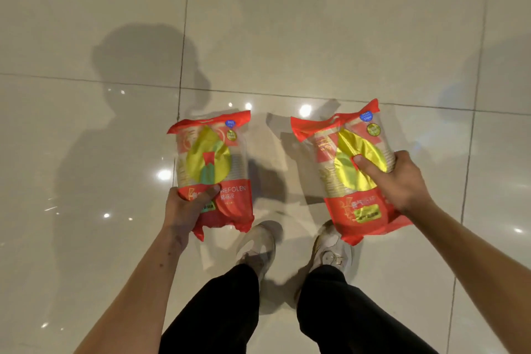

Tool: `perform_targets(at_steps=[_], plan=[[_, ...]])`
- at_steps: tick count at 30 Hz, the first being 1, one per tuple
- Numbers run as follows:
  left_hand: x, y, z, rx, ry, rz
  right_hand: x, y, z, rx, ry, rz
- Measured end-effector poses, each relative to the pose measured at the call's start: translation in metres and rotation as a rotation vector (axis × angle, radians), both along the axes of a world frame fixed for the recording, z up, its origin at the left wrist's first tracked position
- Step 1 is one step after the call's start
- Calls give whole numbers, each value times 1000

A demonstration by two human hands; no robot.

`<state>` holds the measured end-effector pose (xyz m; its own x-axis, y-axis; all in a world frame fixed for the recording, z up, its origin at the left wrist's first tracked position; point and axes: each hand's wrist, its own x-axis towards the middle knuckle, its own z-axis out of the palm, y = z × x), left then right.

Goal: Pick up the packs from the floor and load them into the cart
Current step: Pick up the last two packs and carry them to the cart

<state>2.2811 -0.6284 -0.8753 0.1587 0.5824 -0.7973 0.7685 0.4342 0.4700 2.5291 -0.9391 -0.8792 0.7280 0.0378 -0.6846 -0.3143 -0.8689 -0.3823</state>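
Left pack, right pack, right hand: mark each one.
left pack (209, 158), head view, on its yellow leaf print
right pack (342, 169), head view, on its yellow print
right hand (399, 181), head view, back of the hand

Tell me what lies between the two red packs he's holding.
In the head view, only bare glossy tiled floor shows between the left pack and the right pack; the person's shoes stand just below that gap.

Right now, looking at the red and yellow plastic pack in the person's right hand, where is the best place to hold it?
Probably around its middle, from the outer side. The red and yellow plastic pack is a long, rounded bundle, so the right hand wraps it there, thumb across the yellow front, fingers behind. The red handle flap at its top edge looks like another option.
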Motion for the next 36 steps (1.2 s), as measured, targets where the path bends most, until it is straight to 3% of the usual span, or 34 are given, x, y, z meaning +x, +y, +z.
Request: perform_targets(at_steps=[7,13,18,24,30,36], plan=[[28,22,173,77,-152,-10,14,65,177,17,-45,73],[72,43,379,202,-257,13,38,123,376,133,-117,51],[67,37,553,252,-362,88,37,139,544,231,-159,2],[36,35,721,393,-480,236,11,177,719,313,-264,80],[-32,70,832,562,-553,310,-41,239,828,378,-401,208],[-121,111,888,704,-584,413,-115,318,885,560,-431,271]])
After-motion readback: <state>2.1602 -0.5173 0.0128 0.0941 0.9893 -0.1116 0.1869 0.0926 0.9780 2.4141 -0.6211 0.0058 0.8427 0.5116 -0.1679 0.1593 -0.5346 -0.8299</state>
